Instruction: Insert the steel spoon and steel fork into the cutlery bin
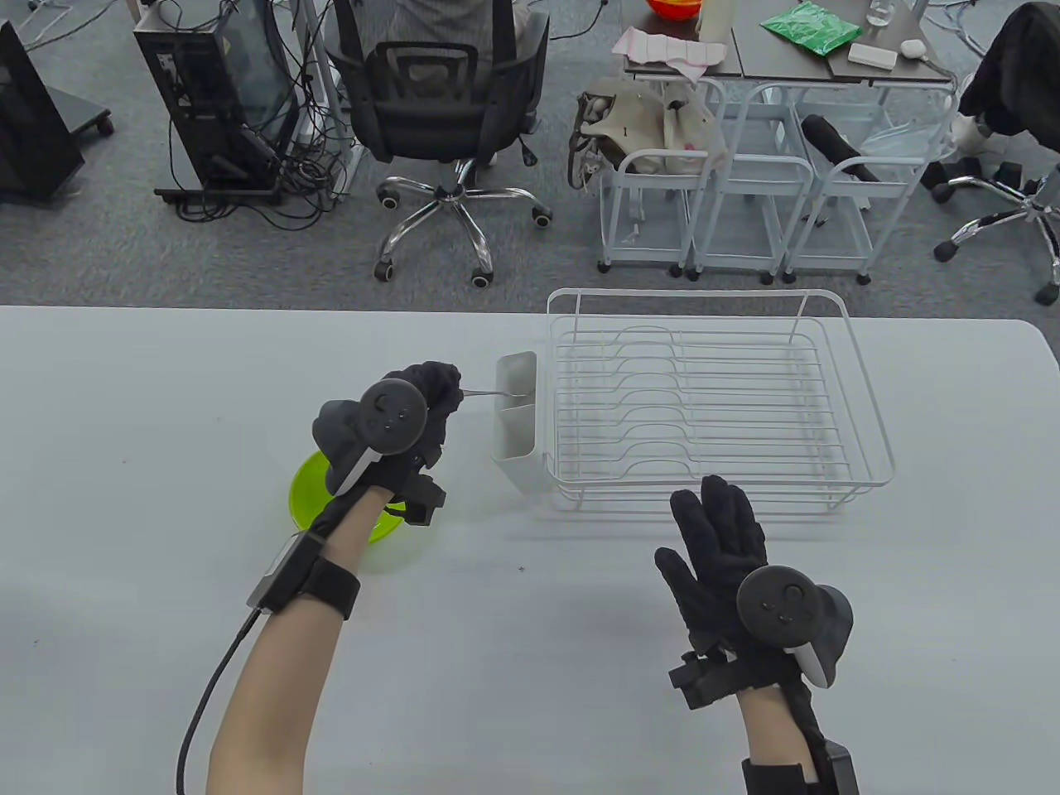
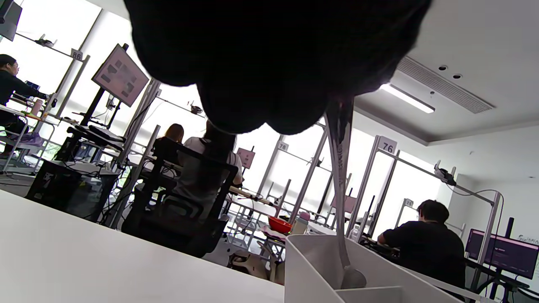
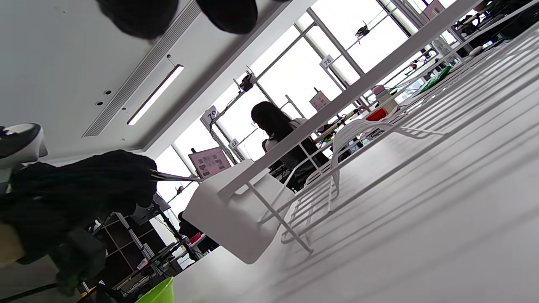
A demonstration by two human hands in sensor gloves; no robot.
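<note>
Two hands in play, near to far: right hand (image 1: 719,553) sits nearest the person, fingers spread, holding nothing, just before the dish rack (image 1: 861,389) & well apart from the action. Left hand (image 1: 414,406), over the green bowl (image 1: 308,489), pinches steel cutlery (image 2: 339,168) by the handle end; spoon or fork, can't tell. Long axis runs from the fingers to the cutlery bin (image 1: 517,431), just right of that hand; tip is already inside a far compartment. Left does the drop.

Grey carpet (image 1: 248,257), black office chair (image 1: 439,99), white trolleys (image 1: 729,207), bright windows (image 2: 404,189).
</note>
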